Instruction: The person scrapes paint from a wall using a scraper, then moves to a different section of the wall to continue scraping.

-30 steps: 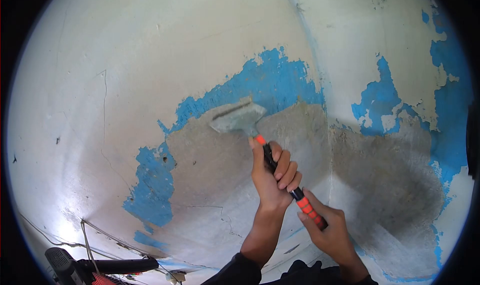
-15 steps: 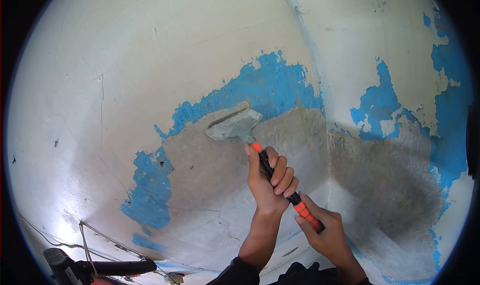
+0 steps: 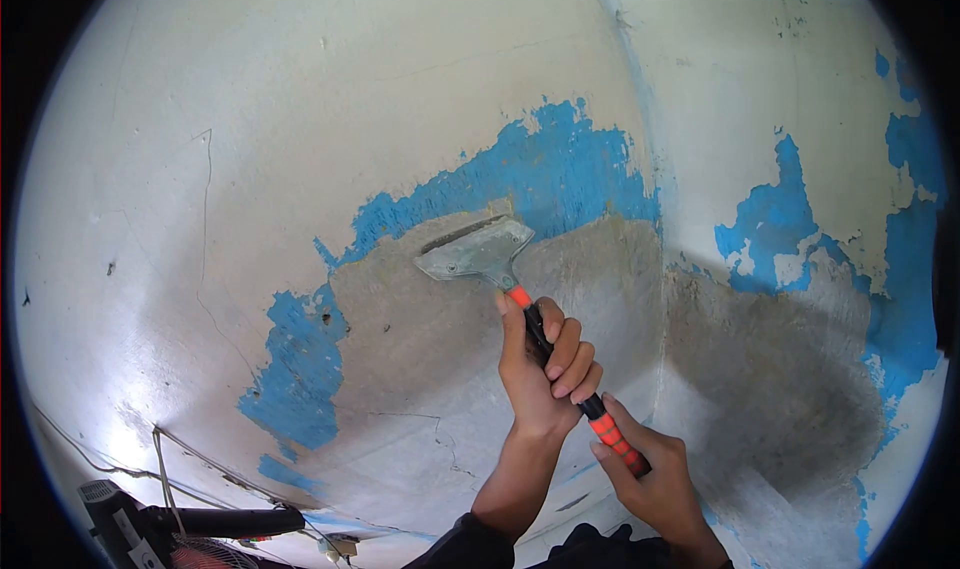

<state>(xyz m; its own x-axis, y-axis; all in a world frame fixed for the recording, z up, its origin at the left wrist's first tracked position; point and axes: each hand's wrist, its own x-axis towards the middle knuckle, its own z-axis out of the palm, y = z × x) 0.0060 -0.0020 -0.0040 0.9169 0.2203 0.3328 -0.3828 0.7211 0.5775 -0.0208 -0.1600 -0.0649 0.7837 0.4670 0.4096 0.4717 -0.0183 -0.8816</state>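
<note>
My left hand (image 3: 548, 364) is wrapped round the upper black part of a long-handled scraper (image 3: 478, 251). My right hand (image 3: 648, 469) grips the lower orange and black end of the same handle. The wide grey scraper head is tilted, its edge close to the wall where bare grey plaster (image 3: 570, 279) meets a band of blue paint (image 3: 540, 169). Pale paint (image 3: 400, 89) covers the wall above the blue. Behind the hands, part of the bare plaster is hidden.
A wall corner runs down right of the scraper; the adjoining wall has blue patches (image 3: 775, 214) and bare grey plaster (image 3: 770, 369). At lower left are a black device with a long arm (image 3: 220, 521), a wire-caged fan (image 3: 210, 554) and cables (image 3: 165, 479) along the wall.
The view has shifted slightly, so the wall markings sit a little differently. Both hands keep their hold on the scraper, whose head stays near the lower edge of the blue paint.
</note>
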